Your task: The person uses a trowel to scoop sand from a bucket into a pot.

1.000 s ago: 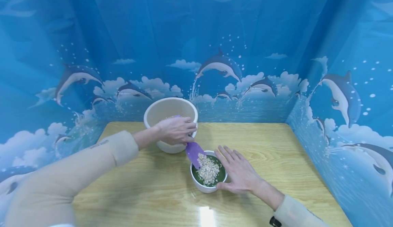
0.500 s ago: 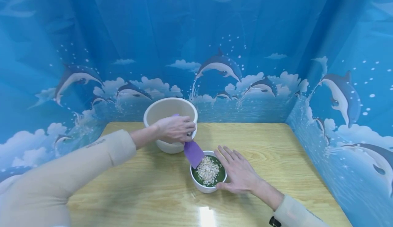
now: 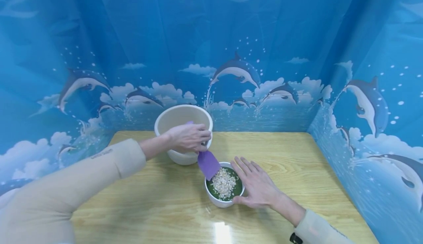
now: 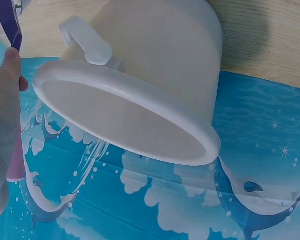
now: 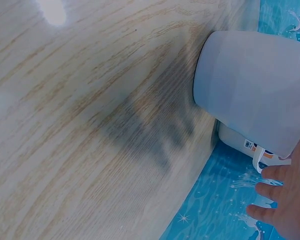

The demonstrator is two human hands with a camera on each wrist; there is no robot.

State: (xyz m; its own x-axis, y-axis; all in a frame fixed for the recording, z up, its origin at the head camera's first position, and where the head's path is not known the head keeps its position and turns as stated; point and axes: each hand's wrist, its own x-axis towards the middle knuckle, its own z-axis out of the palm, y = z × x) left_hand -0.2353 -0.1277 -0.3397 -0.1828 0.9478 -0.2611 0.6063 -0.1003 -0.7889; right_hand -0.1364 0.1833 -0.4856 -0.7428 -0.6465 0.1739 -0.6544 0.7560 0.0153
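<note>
My left hand point(image 3: 190, 137) grips a purple scoop point(image 3: 209, 165) by its handle, above the near right rim of a large white bucket point(image 3: 158, 128). The scoop's blade is tipped down over the left rim of a small white bowl point(image 3: 219, 202). Pale flaky grains point(image 3: 224, 183) lie in a heap in the bowl, with its green inside showing around them. My right hand point(image 3: 259, 185) rests against the bowl's right side, fingers extended and thumb near the front rim. In the left wrist view the scoop's handle end point(image 4: 16, 167) sticks out behind the left hand.
Bucket and bowl stand close together on a wood-grain table point(image 3: 284, 156). The bucket's side has a white handle point(image 4: 87, 40). A blue dolphin-print curtain point(image 3: 211, 53) surrounds the table at the back and both sides.
The scoop's blade has turned over and drawn slightly left, and the grains on it have slid into the bowl. My right hand has stayed at the bowl.
</note>
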